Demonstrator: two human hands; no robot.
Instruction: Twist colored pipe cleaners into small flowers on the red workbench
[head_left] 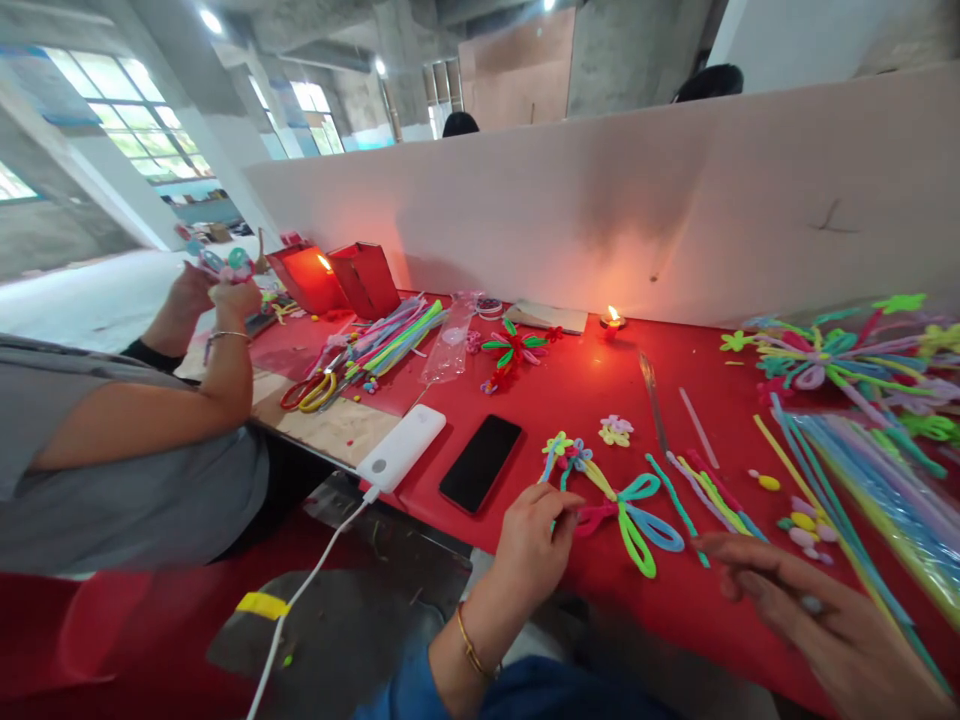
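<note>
My left hand point(534, 540) is closed in a pinch on a pipe-cleaner flower point(637, 515) with green, blue, teal, yellow and pink loops. The loops spread out to the right of my fingertips, above the red table. Small pipe-cleaner blossoms point(576, 452) show just beyond that hand; whether they join the flower I cannot tell. To the right, my right hand point(810, 610) has its fingers apart and nothing visible in them. Its index fingertip is close to the lower end of a teal pipe cleaner point(677, 508). More short pipe cleaners point(716, 495) lie beside that one.
A phone point(481, 463) and a white power bank point(403, 448) with a cable lie left. A lit candle point(612, 319) burns at the back. Pipe-cleaner bundles point(885, 500) and small pompoms point(806, 525) lie right. At left, a co-worker's hands point(225, 300) hold pipe-cleaner work near scissors point(319, 391).
</note>
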